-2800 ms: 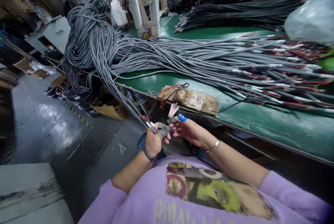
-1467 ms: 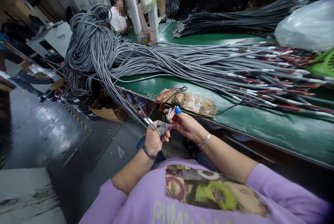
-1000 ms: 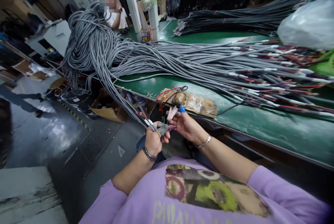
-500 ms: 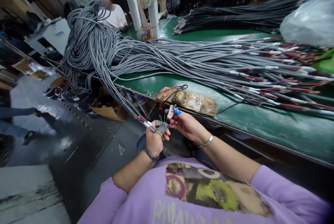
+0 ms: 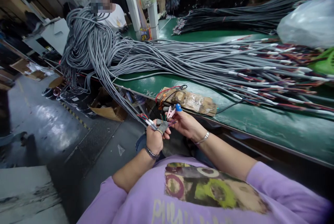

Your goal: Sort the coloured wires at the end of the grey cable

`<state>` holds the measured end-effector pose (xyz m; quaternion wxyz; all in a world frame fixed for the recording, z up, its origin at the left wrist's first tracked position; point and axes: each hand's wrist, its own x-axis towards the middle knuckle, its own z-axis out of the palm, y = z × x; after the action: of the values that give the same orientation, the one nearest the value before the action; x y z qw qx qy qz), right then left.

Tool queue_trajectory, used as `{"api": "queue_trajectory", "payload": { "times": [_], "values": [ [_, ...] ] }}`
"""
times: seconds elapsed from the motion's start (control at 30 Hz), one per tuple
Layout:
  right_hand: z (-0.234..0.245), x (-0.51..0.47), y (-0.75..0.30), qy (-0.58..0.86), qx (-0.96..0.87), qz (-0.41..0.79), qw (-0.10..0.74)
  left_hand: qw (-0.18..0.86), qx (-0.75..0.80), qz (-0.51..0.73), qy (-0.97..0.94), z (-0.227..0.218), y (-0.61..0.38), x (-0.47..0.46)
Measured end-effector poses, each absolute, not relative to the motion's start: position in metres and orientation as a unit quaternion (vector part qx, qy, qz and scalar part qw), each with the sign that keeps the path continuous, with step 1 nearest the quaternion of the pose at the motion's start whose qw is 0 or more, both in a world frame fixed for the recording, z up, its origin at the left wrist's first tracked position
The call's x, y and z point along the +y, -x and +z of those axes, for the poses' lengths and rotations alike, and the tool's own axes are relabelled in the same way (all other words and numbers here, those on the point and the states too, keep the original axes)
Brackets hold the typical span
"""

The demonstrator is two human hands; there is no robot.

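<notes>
My left hand (image 5: 153, 138) is closed around the ends of several grey cables (image 5: 132, 107) that hang off the table edge; thin coloured wires (image 5: 164, 118) stick out past its grey-capped fingertip. My right hand (image 5: 185, 123), wearing a blue fingertip cover and a pink one, pinches those fine wires right beside the left hand. Both hands are held in front of my chest, just below the green table's edge (image 5: 235, 121).
A big heap of grey cables (image 5: 161, 55) covers the green table and loops up at its left end. A taped brown block (image 5: 191, 100) with red and black leads lies near the edge. A white plastic bag (image 5: 306, 22) sits far right. Another person (image 5: 111, 9) is behind the heap.
My hands stay together on the same cable ends, with only small finger shifts. The person behind the cable heap has moved left and nearer. Someone walking on the floor at left has gone out of view.
</notes>
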<state>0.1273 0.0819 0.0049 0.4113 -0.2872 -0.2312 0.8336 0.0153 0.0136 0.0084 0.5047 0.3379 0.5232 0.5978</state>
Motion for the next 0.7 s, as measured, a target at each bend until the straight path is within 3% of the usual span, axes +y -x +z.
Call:
{"api": "queue_trajectory", "payload": {
  "times": [0.3, 0.57, 0.7],
  "values": [
    [0.005, 0.082, -0.119, 0.3, -0.232, 0.811, 0.446, 0.506, 0.534, 0.585, -0.342, 0.004, -0.014, 0.012],
    [0.001, 0.076, -0.145, 0.31, -0.294, 0.866, 0.26, 0.503, 0.539, 0.565, -0.372, -0.003, -0.007, 0.002],
    [0.003, 0.075, -0.155, 0.328, -0.406, 0.817, 0.244, 0.506, 0.544, 0.52, -0.421, -0.005, -0.005, -0.004]
  ]
}}
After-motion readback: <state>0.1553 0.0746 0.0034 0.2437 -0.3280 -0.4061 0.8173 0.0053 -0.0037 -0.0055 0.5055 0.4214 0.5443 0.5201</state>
